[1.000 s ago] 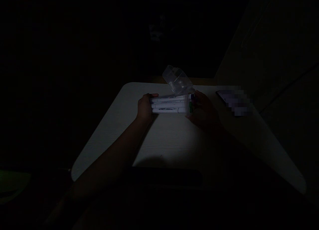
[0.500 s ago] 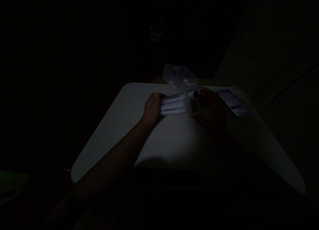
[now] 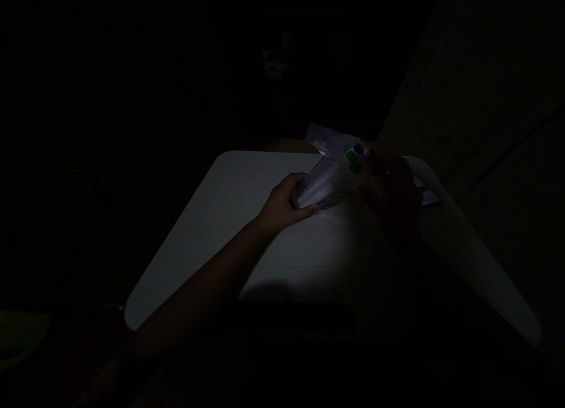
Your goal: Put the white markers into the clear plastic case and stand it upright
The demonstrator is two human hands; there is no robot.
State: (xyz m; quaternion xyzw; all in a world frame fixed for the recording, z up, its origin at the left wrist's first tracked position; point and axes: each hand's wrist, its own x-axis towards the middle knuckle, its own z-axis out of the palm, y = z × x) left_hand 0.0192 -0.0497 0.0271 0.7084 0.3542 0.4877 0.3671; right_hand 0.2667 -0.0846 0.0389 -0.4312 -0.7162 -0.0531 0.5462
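The scene is very dark. A clear plastic marker case (image 3: 315,175), filled with white-barrelled markers, is held tilted above the table, its right end raised. Green caps (image 3: 353,159) and a purple cap (image 3: 358,149) show at that end. The clear lid (image 3: 324,138) stands open behind it. My left hand (image 3: 286,205) is closed around the lower left end, thumb along the near side. My right hand (image 3: 392,187), deep in shadow, has its fingers curled round the capped end; whether they also pinch a single marker cannot be made out.
A pale wood-grain table (image 3: 212,231) with rounded corners lies under the hands. A phone (image 3: 428,193) with a lit screen rests at the right, partly behind my right hand. A wall (image 3: 498,102) rises on the right. Something green (image 3: 22,334) shows at lower left.
The marker case has tilted, its capped right end rising and turning away. My left thumb now shows along its near side. My right hand has moved slightly up and right, covering part of the phone.
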